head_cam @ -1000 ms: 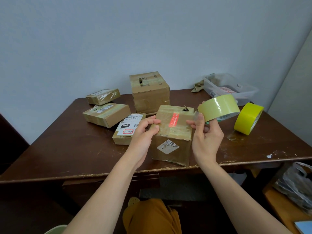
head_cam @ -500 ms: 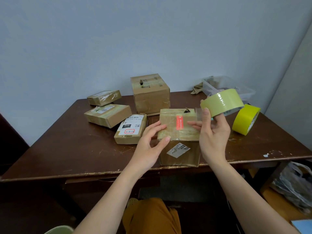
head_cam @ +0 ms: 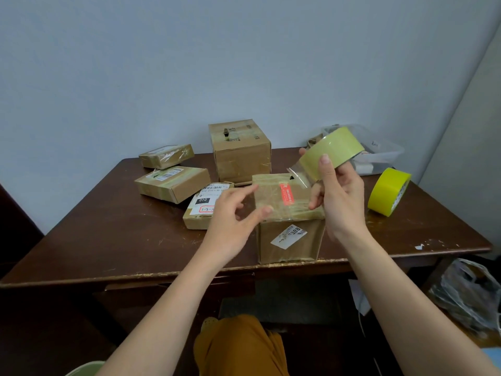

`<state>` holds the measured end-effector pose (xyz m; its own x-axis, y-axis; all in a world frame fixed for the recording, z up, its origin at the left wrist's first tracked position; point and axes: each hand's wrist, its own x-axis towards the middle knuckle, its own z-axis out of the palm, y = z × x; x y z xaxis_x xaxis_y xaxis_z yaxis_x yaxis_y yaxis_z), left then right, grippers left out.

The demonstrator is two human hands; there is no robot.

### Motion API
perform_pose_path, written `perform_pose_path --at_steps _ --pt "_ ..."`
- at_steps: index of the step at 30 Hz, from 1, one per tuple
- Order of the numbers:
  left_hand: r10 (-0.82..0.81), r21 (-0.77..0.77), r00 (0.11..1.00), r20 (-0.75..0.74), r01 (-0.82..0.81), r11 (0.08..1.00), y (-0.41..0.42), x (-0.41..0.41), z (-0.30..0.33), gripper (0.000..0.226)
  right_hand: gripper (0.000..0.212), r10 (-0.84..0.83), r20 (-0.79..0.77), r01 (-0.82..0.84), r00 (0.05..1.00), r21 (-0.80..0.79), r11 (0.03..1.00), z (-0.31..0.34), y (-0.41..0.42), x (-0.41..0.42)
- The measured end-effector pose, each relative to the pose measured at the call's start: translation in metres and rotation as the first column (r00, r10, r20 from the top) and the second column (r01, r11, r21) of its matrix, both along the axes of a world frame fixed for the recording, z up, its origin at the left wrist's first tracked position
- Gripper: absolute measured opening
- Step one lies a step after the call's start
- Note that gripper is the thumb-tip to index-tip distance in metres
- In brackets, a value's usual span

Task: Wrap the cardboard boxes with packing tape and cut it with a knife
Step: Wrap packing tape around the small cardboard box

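A cardboard box (head_cam: 291,237) with a red sticker on top and a white label on its front stands at the table's front edge. My right hand (head_cam: 339,196) holds a roll of clear packing tape (head_cam: 332,153) above the box's far right corner. A short clear strip of tape (head_cam: 298,175) hangs from the roll over the box top. My left hand (head_cam: 230,221) hovers at the box's left side with fingers spread and loosely bent, holding nothing. No knife shows.
A bright yellow tape roll (head_cam: 389,191) stands on edge at the right. Several other boxes sit behind: a cube (head_cam: 241,150), two flat ones (head_cam: 172,183) (head_cam: 166,156) and a labelled one (head_cam: 202,210). A clear plastic bin (head_cam: 379,156) is at the back right.
My left hand has come off the box's left side and now hovers beside it. My right hand has lifted the tape roll higher, with a strip peeling free from the roll.
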<state>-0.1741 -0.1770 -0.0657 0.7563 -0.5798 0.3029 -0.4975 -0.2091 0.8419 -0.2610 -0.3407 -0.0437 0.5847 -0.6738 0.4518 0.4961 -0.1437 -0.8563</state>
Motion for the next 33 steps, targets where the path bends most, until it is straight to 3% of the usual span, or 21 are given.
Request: perform_pose_path --at_steps 3,8,13,18,26,33 --pt "0.041 -0.094 0.996 -0.082 -0.048 0.994 -0.010 -0.003 0.021 0.050 0.019 0.133 0.064 -0.137 0.989 0.053 0.989 0.010 0.007 -0.002" --pt "-0.137 -0.231 0.921 -0.365 0.053 0.971 -0.022 -0.013 0.045 0.049 0.027 0.291 0.097 -0.301 0.952 0.122 0.946 0.023 0.021 -0.005" --pt "-0.199 -0.358 0.924 -0.327 0.073 0.931 -0.024 -0.013 0.048 0.019 0.026 0.322 0.050 -0.325 0.945 0.058 0.944 0.024 0.027 -0.008" --pt "-0.166 -0.283 0.909 -0.382 0.056 0.958 -0.020 -0.014 0.050 0.024 0.072 0.196 -0.047 -0.198 0.979 -0.045 0.979 0.023 0.025 -0.005" --pt "-0.207 -0.330 0.788 -0.579 0.006 0.944 -0.018 -0.016 0.054 0.016 0.073 0.087 -0.037 -0.092 0.995 -0.166 0.982 0.018 0.027 -0.001" --pt "-0.014 -0.154 0.886 -0.463 -0.066 0.986 -0.016 -0.011 0.051 0.014 0.092 0.019 -0.098 -0.041 0.995 -0.223 0.974 0.011 0.021 0.001"
